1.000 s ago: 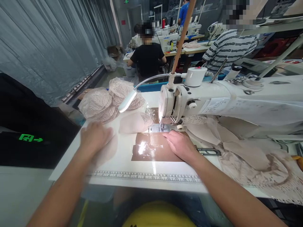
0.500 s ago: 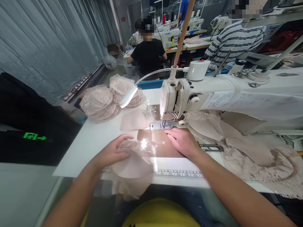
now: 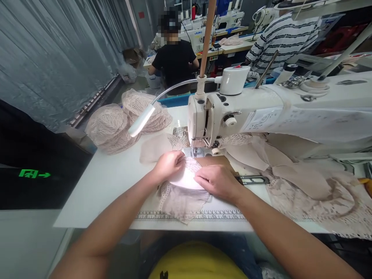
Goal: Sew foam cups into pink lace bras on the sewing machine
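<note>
A pale pink lace fabric piece [image 3: 183, 195] lies on the white sewing table [image 3: 110, 182] just in front of the needle of the white sewing machine [image 3: 261, 112]. My left hand [image 3: 169, 164] pinches its upper left edge with the fingers curled. My right hand [image 3: 216, 180] presses down on its right side, fingers bent over the cloth. The lamp's light falls bright on the fabric between both hands. The piece's lower edge drapes toward the printed ruler [image 3: 221, 215] at the table's front.
Two heaps of lace cups [image 3: 112, 126] sit at the table's far left under a gooseneck lamp [image 3: 142, 120]. More beige fabric [image 3: 314, 193] is piled to the right under the machine arm. Two other people sit at machines behind.
My left hand drew a lace piece from the table's left side over to the needle. My right hand slid slightly back and now rests on that piece.
</note>
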The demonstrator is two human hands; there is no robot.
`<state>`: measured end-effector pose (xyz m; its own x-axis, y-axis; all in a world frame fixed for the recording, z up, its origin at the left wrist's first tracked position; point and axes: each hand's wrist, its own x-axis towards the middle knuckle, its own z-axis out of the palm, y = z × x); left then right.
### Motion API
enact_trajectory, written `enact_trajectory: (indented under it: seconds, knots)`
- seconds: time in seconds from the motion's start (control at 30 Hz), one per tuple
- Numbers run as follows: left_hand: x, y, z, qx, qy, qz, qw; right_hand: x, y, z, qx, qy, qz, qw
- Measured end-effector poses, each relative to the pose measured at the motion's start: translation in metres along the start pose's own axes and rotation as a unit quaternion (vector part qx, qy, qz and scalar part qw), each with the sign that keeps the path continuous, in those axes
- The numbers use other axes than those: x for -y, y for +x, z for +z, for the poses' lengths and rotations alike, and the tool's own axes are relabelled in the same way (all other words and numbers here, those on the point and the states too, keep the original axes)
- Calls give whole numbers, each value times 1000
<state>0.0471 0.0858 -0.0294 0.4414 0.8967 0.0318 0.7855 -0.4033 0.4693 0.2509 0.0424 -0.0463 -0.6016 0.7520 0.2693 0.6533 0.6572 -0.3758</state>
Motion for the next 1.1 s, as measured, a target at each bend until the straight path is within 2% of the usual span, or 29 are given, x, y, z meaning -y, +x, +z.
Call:
enact_trajectory:
  seconds: [0.17,0.27,0.33,0.47,0.57,0.67,0.8,1.1]
  knots:
    - [2,7,-2,33,-4,23,999,-3,3,2,-29,-59,75,995]
    - [-7,3,-13,-28,73,17,997,-5,4,3,-22,-83,84,993]
    - [-16,-3,-19,-52,126,46,990,-5,4,4,-19,-79,85,993]
    - [-28,-15,-11,34,132,155,978,-5,4,7,-21,-70,97,993]
    - [-22,-15,4,38,149,174,973,-6,4,9,-24,-71,112,991]
    - [-12,-11,11,27,148,176,973,-6,6,10,-27,-77,122,989]
    - [-4,-3,6,17,125,203,971,-6,9,11,-18,-91,131,987]
    - [5,9,3,48,125,229,964,-6,12,11,-2,-103,153,983]
